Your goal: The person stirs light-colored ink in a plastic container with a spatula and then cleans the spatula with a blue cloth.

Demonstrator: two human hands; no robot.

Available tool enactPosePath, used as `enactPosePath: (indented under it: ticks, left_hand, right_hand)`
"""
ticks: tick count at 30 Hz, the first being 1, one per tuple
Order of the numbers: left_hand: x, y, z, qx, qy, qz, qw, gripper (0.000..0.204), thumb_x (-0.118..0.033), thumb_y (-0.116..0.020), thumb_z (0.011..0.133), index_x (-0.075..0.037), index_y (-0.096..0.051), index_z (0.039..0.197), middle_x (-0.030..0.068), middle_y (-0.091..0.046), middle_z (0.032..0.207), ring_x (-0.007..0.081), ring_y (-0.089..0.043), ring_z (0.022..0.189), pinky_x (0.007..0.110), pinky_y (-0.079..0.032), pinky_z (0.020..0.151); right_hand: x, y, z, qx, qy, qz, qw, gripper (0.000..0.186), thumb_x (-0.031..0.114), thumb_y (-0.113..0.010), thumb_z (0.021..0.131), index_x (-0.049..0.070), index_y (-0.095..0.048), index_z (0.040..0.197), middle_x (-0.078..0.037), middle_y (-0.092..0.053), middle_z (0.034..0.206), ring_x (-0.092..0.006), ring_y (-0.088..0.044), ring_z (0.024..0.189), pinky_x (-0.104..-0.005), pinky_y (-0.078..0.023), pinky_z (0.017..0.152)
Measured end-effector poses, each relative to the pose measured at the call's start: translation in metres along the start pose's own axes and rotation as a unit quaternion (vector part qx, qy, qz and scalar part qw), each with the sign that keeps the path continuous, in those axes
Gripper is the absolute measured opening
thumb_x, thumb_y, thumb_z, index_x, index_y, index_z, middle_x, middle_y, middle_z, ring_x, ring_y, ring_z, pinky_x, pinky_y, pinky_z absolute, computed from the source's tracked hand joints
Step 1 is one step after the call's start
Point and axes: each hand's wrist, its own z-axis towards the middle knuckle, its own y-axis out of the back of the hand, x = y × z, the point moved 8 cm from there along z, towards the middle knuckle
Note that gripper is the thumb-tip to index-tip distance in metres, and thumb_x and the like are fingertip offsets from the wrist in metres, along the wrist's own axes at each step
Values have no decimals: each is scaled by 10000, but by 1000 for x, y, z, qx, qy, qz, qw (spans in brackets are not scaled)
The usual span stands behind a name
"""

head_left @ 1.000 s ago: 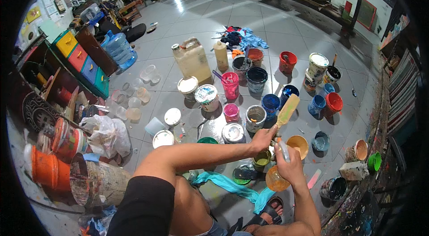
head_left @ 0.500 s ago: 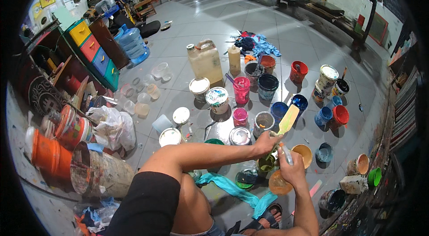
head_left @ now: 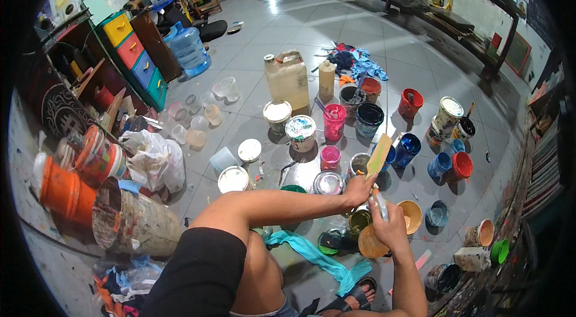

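On my feed, the left hand pinches a flat, streaky yellowish paddle while the right hand clasps a slim, pale tool.

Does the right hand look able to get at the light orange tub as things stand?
Probably yes: the light orange tub sits right beside the right hand, with nothing seen between them, though that hand holds a pale tool.

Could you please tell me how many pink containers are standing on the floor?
2. A taller pink container, with a purple handle leaning out, and a shorter pink container just below it in the picture. Others may be hidden behind the left forearm.
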Motion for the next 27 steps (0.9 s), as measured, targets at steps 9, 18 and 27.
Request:
enactPosePath:
  ticks: [9, 18, 27]
  left_hand:
    - [5, -6, 9, 51, -33, 31, 998, 416, -376, -425, 974, -28, -652, 981, 118, -658, 803, 240, -643, 740, 380, -486, 679]
    - [-5, 2, 3, 35, -73, 15, 997, 450, -387, -362, 996, -25, -614, 1078, 85, -647, 805, 193, -631, 716, 331, -500, 635]
    - [12, 15, -10, 32, -52, 105, 993, 626, -518, -267, 983, -63, -696, 957, 186, -632, 700, 347, -640, 734, 426, -497, 682]
  right_hand:
    - [14, -3, 3, 11, 28, -20, 999, 361, 293, -576, 901, -27, -625, 740, -198, -571, 589, -336, -569, 535, -426, -408, 537]
    - [11, 4, 4, -29, -9, 6, 1000, 357, 288, -575, 911, -20, -641, 743, -178, -597, 603, -290, -569, 524, -401, -412, 530]
    - [-15, 29, 31, -39, -47, -31, 998, 412, 340, -529, 940, -45, -674, 938, -120, -609, 610, -187, -567, 517, -352, -448, 547]
